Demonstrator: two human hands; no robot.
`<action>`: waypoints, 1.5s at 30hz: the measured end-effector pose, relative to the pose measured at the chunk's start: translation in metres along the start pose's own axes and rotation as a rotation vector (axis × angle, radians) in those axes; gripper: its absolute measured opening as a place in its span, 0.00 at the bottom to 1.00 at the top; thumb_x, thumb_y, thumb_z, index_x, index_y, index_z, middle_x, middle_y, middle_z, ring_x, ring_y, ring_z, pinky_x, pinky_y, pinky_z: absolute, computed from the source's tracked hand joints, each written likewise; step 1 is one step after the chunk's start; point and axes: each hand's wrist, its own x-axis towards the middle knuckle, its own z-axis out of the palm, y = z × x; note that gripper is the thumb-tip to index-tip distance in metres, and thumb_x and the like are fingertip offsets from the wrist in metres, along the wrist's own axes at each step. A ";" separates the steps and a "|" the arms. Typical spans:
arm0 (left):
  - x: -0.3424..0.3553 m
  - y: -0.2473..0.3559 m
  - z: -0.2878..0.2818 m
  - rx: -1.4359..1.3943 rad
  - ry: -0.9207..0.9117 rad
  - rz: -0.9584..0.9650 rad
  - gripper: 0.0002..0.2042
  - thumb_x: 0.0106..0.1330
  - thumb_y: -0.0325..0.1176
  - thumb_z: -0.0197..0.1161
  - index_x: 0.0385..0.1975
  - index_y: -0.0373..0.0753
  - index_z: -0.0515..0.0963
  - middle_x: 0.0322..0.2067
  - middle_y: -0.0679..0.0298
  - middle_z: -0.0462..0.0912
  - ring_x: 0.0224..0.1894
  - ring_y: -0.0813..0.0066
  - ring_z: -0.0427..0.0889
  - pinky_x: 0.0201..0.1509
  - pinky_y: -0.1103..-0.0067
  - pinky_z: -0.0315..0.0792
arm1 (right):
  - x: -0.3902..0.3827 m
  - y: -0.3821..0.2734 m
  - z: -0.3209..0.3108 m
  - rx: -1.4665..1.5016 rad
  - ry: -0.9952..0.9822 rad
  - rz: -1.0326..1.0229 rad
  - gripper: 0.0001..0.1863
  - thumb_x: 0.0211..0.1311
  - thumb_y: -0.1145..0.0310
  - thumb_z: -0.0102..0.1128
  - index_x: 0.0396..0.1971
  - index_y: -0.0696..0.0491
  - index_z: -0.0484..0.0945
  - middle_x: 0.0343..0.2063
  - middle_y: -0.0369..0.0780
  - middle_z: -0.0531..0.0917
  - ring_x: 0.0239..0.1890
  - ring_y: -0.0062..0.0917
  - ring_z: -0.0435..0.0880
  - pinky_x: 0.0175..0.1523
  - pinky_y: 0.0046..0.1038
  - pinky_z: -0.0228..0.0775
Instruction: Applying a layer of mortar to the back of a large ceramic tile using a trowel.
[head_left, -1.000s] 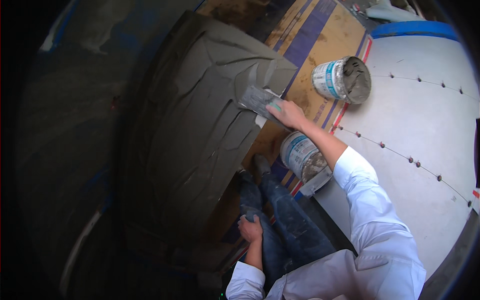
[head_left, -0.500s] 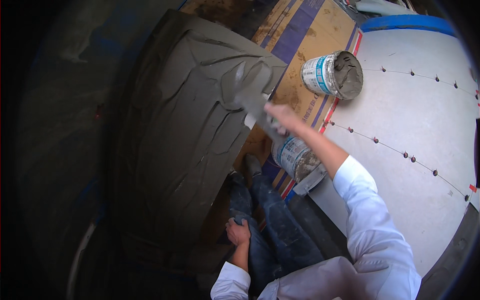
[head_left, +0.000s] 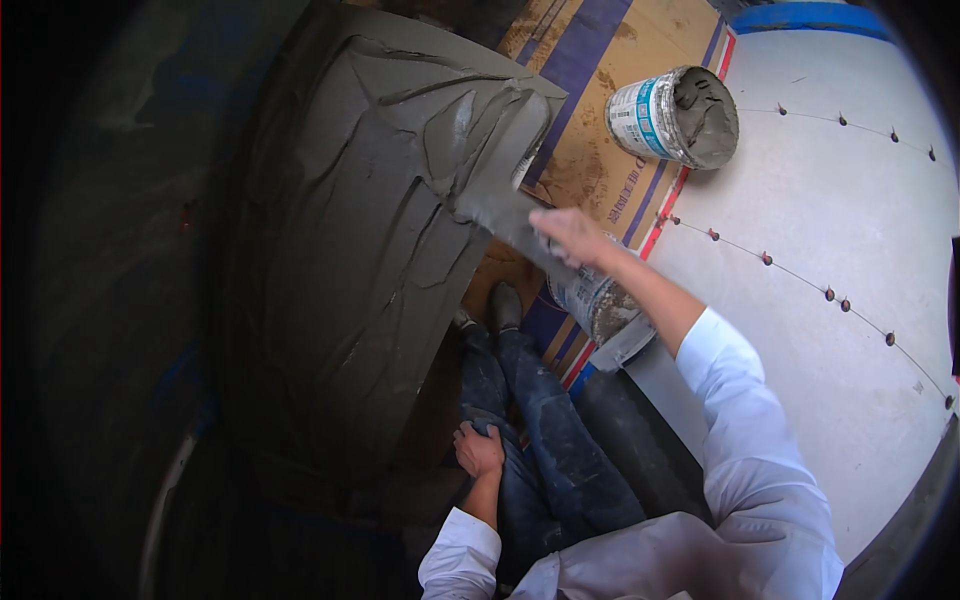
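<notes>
- Floor [head_left: 800, 330]: pale grey-white tiled surface, seen at the right; joints marked by rows of small dark spacers running in curved lines across it.
- Cardboard sheet [head_left: 610, 110]: flattened, brown with purple bands and a red edge stripe, laid on the floor between the tiles and the mortared surface; stained with grey smears.
- Bucket [head_left: 672, 115]: white with blue print, set upright on the edge of the cardboard sheet, filled with grey mortar.
- Second bucket [head_left: 590, 300]: smeared with mortar, placed on the cardboard nearer the person, partly hidden by the forearm.
- Shoe [head_left: 503, 305]: dark, planted on the cardboard.
</notes>
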 end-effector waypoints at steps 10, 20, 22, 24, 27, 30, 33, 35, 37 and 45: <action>0.006 0.012 0.026 -0.015 -0.018 0.068 0.25 0.66 0.47 0.71 0.54 0.35 0.78 0.53 0.44 0.82 0.57 0.41 0.83 0.63 0.54 0.78 | 0.028 0.163 0.043 -0.008 0.299 -0.282 0.27 0.79 0.51 0.66 0.28 0.61 0.77 0.22 0.51 0.75 0.27 0.29 0.68 0.37 0.38 0.70; 0.002 0.017 0.021 0.033 -0.009 0.115 0.25 0.66 0.47 0.72 0.54 0.35 0.79 0.53 0.44 0.83 0.59 0.42 0.82 0.65 0.55 0.76 | 0.029 0.133 0.078 -0.465 0.455 -0.671 0.25 0.71 0.41 0.70 0.31 0.50 0.82 0.25 0.50 0.86 0.32 0.52 0.88 0.38 0.49 0.81; 0.003 0.024 0.021 0.032 -0.017 0.099 0.24 0.67 0.47 0.72 0.54 0.35 0.79 0.53 0.44 0.83 0.59 0.42 0.82 0.66 0.55 0.76 | 0.055 0.117 0.060 -0.556 0.499 -0.704 0.28 0.71 0.35 0.66 0.32 0.48 0.84 0.25 0.50 0.87 0.32 0.52 0.89 0.40 0.51 0.82; 0.005 0.024 0.020 0.044 -0.017 0.095 0.24 0.67 0.47 0.72 0.54 0.35 0.79 0.54 0.44 0.83 0.59 0.42 0.82 0.66 0.55 0.76 | 0.070 0.104 0.036 -0.486 0.650 -0.581 0.30 0.71 0.31 0.61 0.34 0.47 0.85 0.27 0.50 0.89 0.33 0.53 0.90 0.41 0.52 0.83; -0.002 0.017 0.017 0.043 -0.009 0.071 0.24 0.67 0.47 0.72 0.53 0.35 0.79 0.54 0.45 0.83 0.59 0.42 0.82 0.66 0.55 0.76 | 0.079 0.090 -0.001 -0.195 0.841 -0.416 0.33 0.74 0.31 0.59 0.35 0.50 0.87 0.29 0.56 0.88 0.37 0.56 0.89 0.44 0.51 0.81; -0.003 0.014 0.015 0.024 0.004 0.076 0.24 0.67 0.48 0.72 0.54 0.36 0.79 0.53 0.45 0.83 0.59 0.42 0.82 0.66 0.55 0.76 | 0.089 0.086 -0.037 0.086 0.989 -0.417 0.34 0.75 0.34 0.60 0.29 0.54 0.86 0.27 0.57 0.86 0.35 0.57 0.87 0.44 0.47 0.78; -0.003 0.025 0.018 0.000 -0.012 0.092 0.24 0.67 0.47 0.72 0.54 0.35 0.79 0.53 0.45 0.83 0.59 0.42 0.82 0.65 0.55 0.76 | 0.100 0.099 -0.068 0.301 0.976 -0.328 0.37 0.75 0.34 0.60 0.24 0.57 0.82 0.20 0.47 0.83 0.24 0.39 0.84 0.37 0.39 0.76; -0.004 0.020 0.017 -0.002 -0.018 0.073 0.24 0.67 0.47 0.72 0.54 0.35 0.79 0.53 0.44 0.83 0.59 0.42 0.82 0.65 0.55 0.76 | 0.099 0.091 -0.058 0.568 0.867 -0.281 0.40 0.75 0.32 0.60 0.21 0.58 0.81 0.18 0.38 0.81 0.21 0.24 0.81 0.33 0.33 0.74; 0.000 0.017 0.017 0.023 0.000 0.065 0.24 0.67 0.47 0.72 0.53 0.34 0.79 0.53 0.44 0.83 0.58 0.41 0.82 0.65 0.54 0.76 | 0.095 0.084 -0.048 0.595 0.818 -0.282 0.40 0.76 0.32 0.59 0.21 0.58 0.81 0.18 0.40 0.81 0.21 0.26 0.81 0.33 0.34 0.74; -0.006 0.033 0.021 -0.022 -0.016 0.072 0.24 0.67 0.46 0.72 0.53 0.34 0.79 0.53 0.43 0.82 0.58 0.41 0.82 0.65 0.55 0.76 | 0.130 0.056 -0.070 0.217 1.073 -0.219 0.45 0.76 0.28 0.50 0.31 0.62 0.86 0.28 0.58 0.87 0.40 0.56 0.89 0.52 0.48 0.77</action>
